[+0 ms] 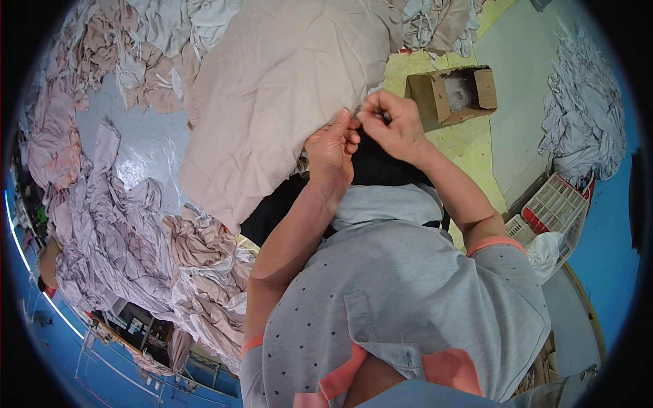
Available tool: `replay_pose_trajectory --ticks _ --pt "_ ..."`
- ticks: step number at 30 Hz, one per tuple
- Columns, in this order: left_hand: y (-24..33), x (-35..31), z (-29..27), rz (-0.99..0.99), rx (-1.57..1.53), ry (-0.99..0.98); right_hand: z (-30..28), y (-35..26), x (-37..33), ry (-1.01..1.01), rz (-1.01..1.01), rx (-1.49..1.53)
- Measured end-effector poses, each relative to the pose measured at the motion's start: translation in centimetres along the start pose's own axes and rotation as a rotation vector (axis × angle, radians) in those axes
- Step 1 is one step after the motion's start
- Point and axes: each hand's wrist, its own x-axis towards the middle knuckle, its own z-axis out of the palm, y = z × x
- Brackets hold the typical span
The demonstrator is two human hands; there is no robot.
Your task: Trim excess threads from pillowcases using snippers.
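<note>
A large beige cloth [279, 88] spreads across my lap and away from me, creased and hanging down at its near left corner. My left hand [330, 146] pinches the cloth's right edge between thumb and fingers. Close beside it, my right hand [398, 128] is closed, its fingertips almost touching the left ones at the same edge. A small dark patch shows within the right hand's fingers; whether it is a tool or the black cloth behind is unclear. What those fingertips pinch is too small to make out. Black fabric [388, 163] lies over my lap below the hands.
An open cardboard box [425, 98] with clear plastic inside stands right of my hands. Lilac-grey cloth [112, 224] is heaped at the left, more beige cloth [102, 44] at the far left. Grey cloth [585, 102] and a plastic crate [558, 204] lie at the right.
</note>
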Motion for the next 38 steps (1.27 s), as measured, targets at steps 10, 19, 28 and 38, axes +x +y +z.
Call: replay_pose_trajectory --ticks 10,19,28,38 --pt "0.2 -0.3 -0.3 0.021 -0.047 0.030 -4.3 3.0 -2.0 0.401 0.102 -0.087" --pt "0.1 0.3 -0.6 0.078 0.021 -0.005 -6.0 3.7 -4.7 0.101 0.235 -0.341" --pt "0.4 -0.2 -1.3 0.066 0.008 -0.072 -7.1 8.1 -4.2 0.336 0.295 -0.210" --pt "1.3 -4.5 -7.5 -0.034 0.136 -0.112 -21.8 17.9 -7.8 0.332 0.357 -1.075"
